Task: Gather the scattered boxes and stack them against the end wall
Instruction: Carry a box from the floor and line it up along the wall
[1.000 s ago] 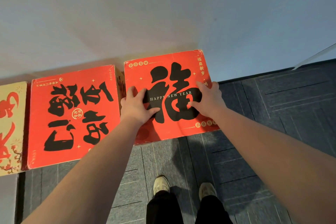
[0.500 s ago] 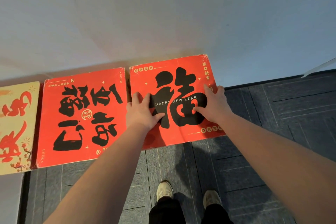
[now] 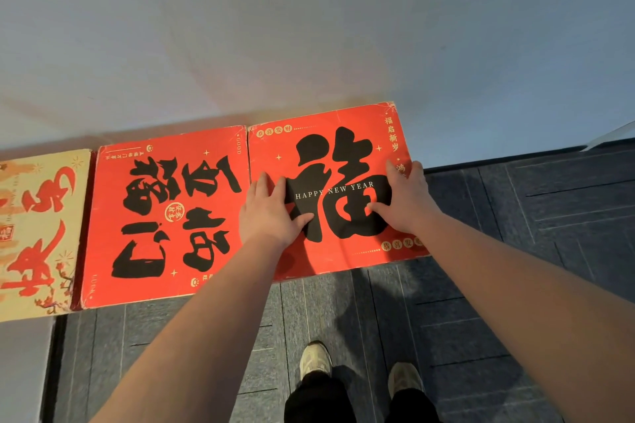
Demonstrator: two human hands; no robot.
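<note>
A red box (image 3: 343, 144) with a large black character and "HAPPY NEW YEAR" sits against the white wall (image 3: 309, 27). My left hand (image 3: 271, 213) lies flat on its top near the left edge, fingers apart. My right hand (image 3: 402, 199) lies flat near the right edge. A second red box (image 3: 161, 216) with black characters stands touching it on the left, also at the wall. A beige box (image 3: 37, 233) with red characters is further left, partly cut off by the frame.
Grey carpet tiles (image 3: 515, 268) cover the floor in front of the boxes and to the right. My two shoes (image 3: 316, 359) stand below the boxes. A pale surface (image 3: 20, 371) shows at the lower left.
The right red box has slid left and now touches the second red box; the gap between them is gone. Both hands stayed flat on its top.
</note>
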